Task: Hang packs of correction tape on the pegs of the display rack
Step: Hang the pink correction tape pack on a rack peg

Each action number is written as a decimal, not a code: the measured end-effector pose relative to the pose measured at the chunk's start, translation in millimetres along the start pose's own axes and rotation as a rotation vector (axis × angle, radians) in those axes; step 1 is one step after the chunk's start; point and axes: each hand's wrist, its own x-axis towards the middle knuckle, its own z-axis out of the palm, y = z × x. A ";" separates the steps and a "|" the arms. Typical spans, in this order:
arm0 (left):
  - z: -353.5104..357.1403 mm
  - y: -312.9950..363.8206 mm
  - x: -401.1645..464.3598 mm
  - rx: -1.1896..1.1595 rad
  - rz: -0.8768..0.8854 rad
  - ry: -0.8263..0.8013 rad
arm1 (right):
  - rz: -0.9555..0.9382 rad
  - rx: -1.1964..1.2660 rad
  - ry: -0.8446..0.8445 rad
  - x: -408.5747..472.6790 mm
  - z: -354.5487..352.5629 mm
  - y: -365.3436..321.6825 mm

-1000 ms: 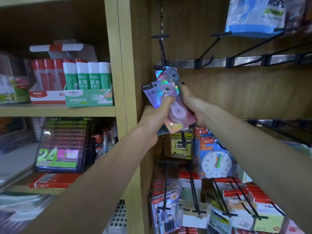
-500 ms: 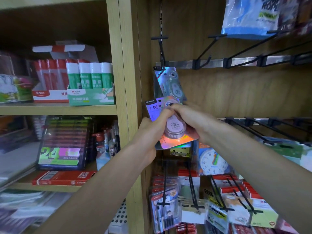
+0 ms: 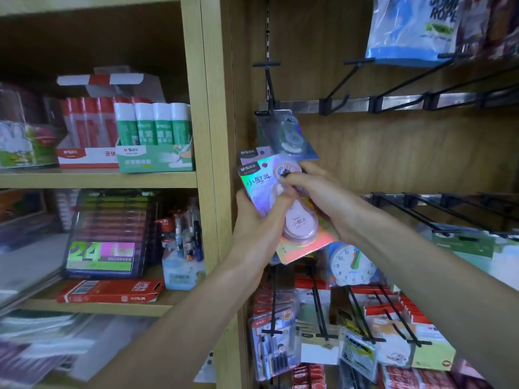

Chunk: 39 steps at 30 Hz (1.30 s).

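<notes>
Two forearms reach up toward the rack. Left hand (image 3: 254, 220) grips a small stack of packs of correction tape (image 3: 283, 209) from below and behind, thumb laid across the front card; likely a steadying hold so the stack stays fanned. Right hand (image 3: 317, 197) comes over from the other side, fingertips pinching at the top pack near its upper edge, probably peeling one pack loose or lining up its hanging hole. At least two cards show, one peeking out behind the shiny front one.

Just above the stack, one grey pack (image 3: 286, 133) already hangs on the leftmost peg (image 3: 268, 80), tilted. That peg seems the target, and the hanging pack sits in the path; a new one must slide on in front of it.

Below the hands: a toy clock (image 3: 352, 265) and crowded lower pegs with pen packs and red-topped cards. These are well under the work and no hindrance.

Further right, several bare pegs on the metal rail (image 3: 393, 103). A blue jump rope bag (image 3: 412, 29) hangs up top.

To the left, past the wooden upright (image 3: 213, 136), glue sticks (image 3: 151, 124) in boxes on a shelf.
</notes>
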 end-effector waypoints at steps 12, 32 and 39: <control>-0.2 -12.7 -21.2 0.016 0.186 0.060 | -0.033 -0.069 -0.029 -11.8 8.4 9.0; -5.1 5.8 -10.7 0.104 0.369 -0.029 | -0.232 0.124 -0.088 -31.6 1.2 1.1; -4.4 24.8 0.8 0.107 0.379 -0.122 | -0.289 0.189 -0.015 -28.9 3.0 -7.3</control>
